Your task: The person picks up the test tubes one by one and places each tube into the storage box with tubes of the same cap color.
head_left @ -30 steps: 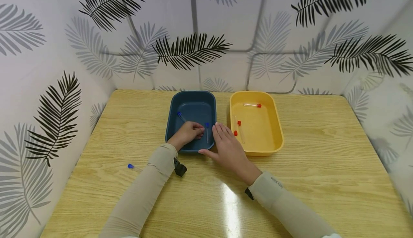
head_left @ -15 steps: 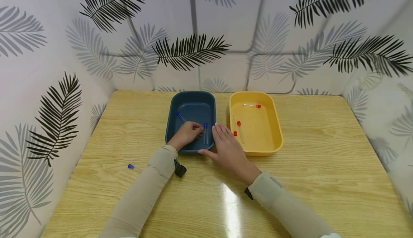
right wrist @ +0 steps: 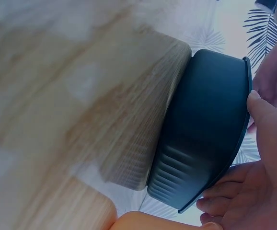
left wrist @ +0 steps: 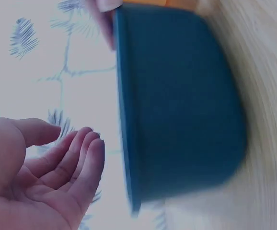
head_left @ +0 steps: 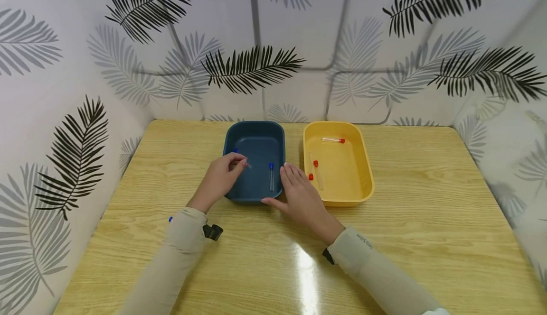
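Observation:
A dark blue plastic tub (head_left: 258, 196) stands mid-table. My left hand (head_left: 222, 175) reaches over its left rim, thumb and fingers apart with nothing between them in the left wrist view (left wrist: 57, 172). Under that hand lies a blue-capped test tube, its blue cap (head_left: 236, 150) peeking out and the rest mostly hidden. Another blue-capped test tube (head_left: 271, 177) rests along the tub's right side. My right hand (head_left: 301, 194) touches the tub's right and near rim, fingers straight together and thumb spread, as the right wrist view (right wrist: 268, 177) confirms.
Right of the blue tub is a yellow tub (head_left: 367, 182) holding several red-capped test tubes (head_left: 332, 139). On the table at left, a blue cap (head_left: 170, 219) shows beside my left sleeve, which covers the rest. A patterned backdrop rises behind the table.
My left hand has left the test tube at the tub's right side and moved left, over the other blue-capped tube. The right hand stays at the rim.

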Available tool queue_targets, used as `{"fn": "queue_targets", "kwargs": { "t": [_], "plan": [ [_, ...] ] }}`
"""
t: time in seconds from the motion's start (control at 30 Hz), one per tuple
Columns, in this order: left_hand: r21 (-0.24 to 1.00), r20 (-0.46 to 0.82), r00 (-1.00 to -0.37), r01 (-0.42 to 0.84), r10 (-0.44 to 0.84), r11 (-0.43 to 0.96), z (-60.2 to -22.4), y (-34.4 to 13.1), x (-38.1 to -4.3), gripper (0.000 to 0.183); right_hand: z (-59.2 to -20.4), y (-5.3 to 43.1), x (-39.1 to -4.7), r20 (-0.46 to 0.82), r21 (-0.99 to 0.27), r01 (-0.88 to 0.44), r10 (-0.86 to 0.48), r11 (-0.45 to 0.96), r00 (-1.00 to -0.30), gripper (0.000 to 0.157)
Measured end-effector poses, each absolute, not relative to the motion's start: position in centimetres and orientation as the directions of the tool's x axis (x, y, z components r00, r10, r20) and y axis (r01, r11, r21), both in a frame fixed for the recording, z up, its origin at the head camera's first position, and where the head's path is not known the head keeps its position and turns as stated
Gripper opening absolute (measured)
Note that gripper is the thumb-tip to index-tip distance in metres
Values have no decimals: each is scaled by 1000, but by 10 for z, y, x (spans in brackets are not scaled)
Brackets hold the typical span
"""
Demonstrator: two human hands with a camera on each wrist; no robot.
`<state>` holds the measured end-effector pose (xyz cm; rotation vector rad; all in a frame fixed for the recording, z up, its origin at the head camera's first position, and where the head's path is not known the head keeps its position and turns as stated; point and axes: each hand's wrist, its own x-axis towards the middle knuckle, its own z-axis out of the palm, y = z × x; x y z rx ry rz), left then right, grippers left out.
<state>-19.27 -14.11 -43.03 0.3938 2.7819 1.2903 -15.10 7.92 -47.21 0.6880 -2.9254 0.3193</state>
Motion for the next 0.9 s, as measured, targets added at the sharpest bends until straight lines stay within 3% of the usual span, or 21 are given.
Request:
{"fn": "queue_targets", "kwargs": {
  "t": [0.4,0.9],
  "plan": [
    [672,87,-977,203,197,713,-419,-226,-145,31,-473,81,-151,152,-193,-447,-423,874,-893,96],
    [562,-157,-947,146,279,814,-457,-278,-108,29,-474,81,-150,176,-185,-461,-432,868,-885,95]
  ]
}}
